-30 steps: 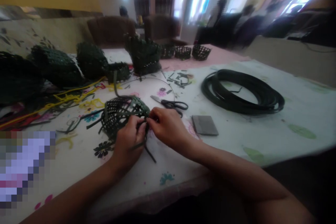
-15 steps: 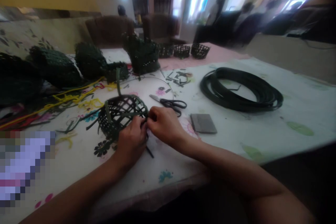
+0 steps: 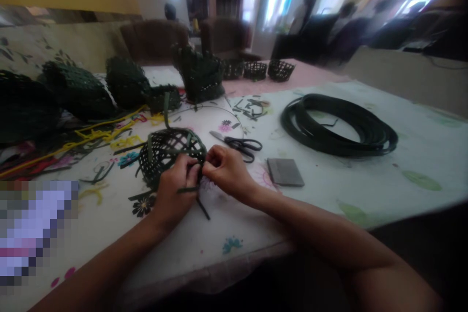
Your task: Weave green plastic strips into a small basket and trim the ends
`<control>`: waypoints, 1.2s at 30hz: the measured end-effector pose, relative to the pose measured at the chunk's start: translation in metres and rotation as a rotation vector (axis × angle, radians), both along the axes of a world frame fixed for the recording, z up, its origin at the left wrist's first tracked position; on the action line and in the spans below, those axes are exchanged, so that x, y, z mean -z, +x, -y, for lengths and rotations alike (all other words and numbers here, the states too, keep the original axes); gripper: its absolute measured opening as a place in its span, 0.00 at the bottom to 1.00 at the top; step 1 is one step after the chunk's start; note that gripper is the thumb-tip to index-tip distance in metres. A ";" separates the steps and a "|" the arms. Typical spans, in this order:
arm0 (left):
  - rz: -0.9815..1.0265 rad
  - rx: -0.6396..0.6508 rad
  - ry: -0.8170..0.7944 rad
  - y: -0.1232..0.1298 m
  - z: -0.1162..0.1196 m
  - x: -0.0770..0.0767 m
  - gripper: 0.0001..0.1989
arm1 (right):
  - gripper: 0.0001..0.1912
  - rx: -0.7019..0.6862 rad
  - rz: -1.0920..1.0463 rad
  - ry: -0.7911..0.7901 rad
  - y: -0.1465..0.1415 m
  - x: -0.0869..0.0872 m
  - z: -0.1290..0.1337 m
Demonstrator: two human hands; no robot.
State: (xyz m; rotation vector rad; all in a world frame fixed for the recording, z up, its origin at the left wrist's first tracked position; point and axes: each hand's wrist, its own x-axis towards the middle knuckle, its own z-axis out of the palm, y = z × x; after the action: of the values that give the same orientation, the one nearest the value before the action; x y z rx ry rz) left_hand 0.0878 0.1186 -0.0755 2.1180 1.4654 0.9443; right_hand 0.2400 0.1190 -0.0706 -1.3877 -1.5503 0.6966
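A small round basket (image 3: pixel 153 161) of dark green woven strips lies on the tablecloth with its open side toward me, loose strip ends sticking out around it. My left hand (image 3: pixel 179 180) is closed on the near right part of its rim, and a short strip end crosses that hand's fingers. At the same spot on the rim, my right hand (image 3: pixel 224 168) pinches; a strip seems to be between its fingertips, though they largely hide it. Just beyond my right hand lie black-handled scissors (image 3: pixel 241 144), blades pointing left.
A coil of dark green strip (image 3: pixel 340 144) lies to the right, behind a grey square block (image 3: pixel 285 172). Finished-looking green baskets (image 3: pixel 281 70) and larger woven pieces (image 3: pixel 199 75) line the back. Yellow strands (image 3: pixel 106 129) and cut scraps (image 3: pixel 252 108) are scattered about. People sit far behind.
My left hand has shifted slightly left and up along the rim, and a short strip end now shows across its fingers. My right hand stays pinched at nearly the same place.
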 end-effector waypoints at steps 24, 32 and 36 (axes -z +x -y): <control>0.399 0.091 -0.287 -0.025 -0.018 -0.025 0.08 | 0.28 -0.251 -0.336 -0.041 0.021 0.027 -0.023; 0.300 0.117 -0.342 -0.031 -0.020 -0.028 0.13 | 0.36 -0.459 -0.652 -0.163 0.020 0.024 -0.020; 0.175 0.052 -0.209 -0.033 -0.016 -0.030 0.13 | 0.34 -0.407 -0.594 -0.107 0.018 0.026 -0.018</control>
State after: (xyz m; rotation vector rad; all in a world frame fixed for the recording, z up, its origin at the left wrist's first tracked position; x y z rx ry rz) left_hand 0.0547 0.1344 -0.0455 1.8658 1.3525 0.8903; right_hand 0.2579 0.1374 -0.0964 -0.8195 -1.3223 1.3195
